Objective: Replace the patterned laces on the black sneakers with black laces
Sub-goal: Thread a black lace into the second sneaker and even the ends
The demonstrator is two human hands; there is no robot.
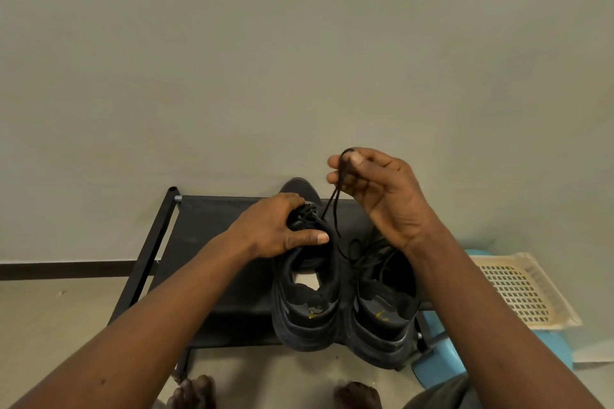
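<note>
Left hand grip clasps black fabric sneaker on black fabric shoe rack; right hand grip pinches thin black lace, raised above rack.

Left arm: bare forearm, coming in from the lower left, wrist close to straight.
Left hand: clamped on the laced front of the left black fabric sneaker, fingers curled over the top, thumb stretched along its side.
Right arm: bare, rising from the lower right.
Right hand: up higher, thumb and forefinger pinching a thin black lace, the other fingers loosely curled.
Bare toes: just in at the bottom edge.
</note>
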